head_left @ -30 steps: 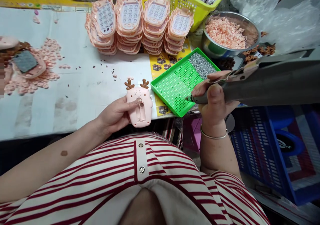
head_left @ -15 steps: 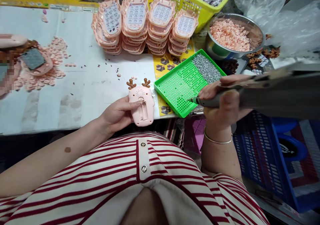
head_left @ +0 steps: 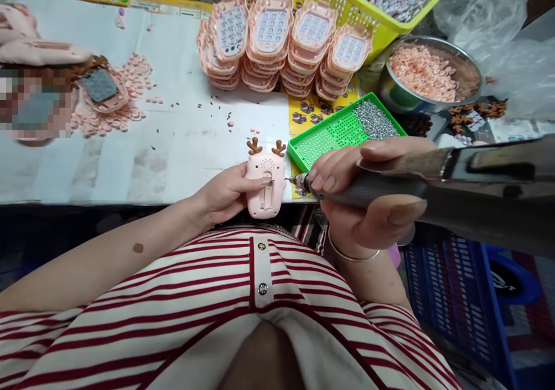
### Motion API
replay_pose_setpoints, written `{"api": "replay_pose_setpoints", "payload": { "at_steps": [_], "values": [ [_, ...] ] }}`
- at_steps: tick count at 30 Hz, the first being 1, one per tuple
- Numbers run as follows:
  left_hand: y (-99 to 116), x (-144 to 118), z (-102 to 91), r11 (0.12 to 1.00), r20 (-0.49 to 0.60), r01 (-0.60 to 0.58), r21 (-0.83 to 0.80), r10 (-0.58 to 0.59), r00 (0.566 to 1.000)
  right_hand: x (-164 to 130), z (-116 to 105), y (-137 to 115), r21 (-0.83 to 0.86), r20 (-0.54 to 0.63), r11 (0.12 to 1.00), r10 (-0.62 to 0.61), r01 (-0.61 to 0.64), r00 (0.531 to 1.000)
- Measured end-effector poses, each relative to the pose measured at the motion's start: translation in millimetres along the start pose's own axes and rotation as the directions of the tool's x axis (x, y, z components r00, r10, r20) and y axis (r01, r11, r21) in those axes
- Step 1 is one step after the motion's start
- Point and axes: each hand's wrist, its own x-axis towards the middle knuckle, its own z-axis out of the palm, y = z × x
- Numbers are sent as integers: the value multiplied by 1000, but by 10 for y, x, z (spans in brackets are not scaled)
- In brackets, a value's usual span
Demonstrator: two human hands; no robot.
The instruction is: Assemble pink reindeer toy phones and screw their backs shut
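A pink antlered case [head_left: 277, 196] is gripped back-up by the left hand [head_left: 228, 193] at the table's [head_left: 182, 158] edge, apparently to expose its holes; a driver [head_left: 481, 205], tip just beside the case, is clasped in the right hand [head_left: 353, 161].

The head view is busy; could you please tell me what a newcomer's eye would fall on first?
Probably the pink antlered toy in the left grip at the near edge of the table, with the dark tool in the right grip pointing toward it. Next come four stacks of pink shells at the back, beside the yellow basket, and, nearer, the green tray of metal pieces.
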Motion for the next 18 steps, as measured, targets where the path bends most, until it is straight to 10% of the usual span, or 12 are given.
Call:
{"api": "replay_pose_setpoints", "payload": {
  "at_steps": [4, 18],
  "values": [
    [2, -12, -35, 1000, 25, 14, -19, -14, 1000, 77, 120, 42, 78, -230, 996, -24, 43, 973],
    [26, 89, -78, 998, 94, 58, -39, -54, 994, 273, 255, 212, -23, 2, 996, -87, 87, 996]
  ]
}}
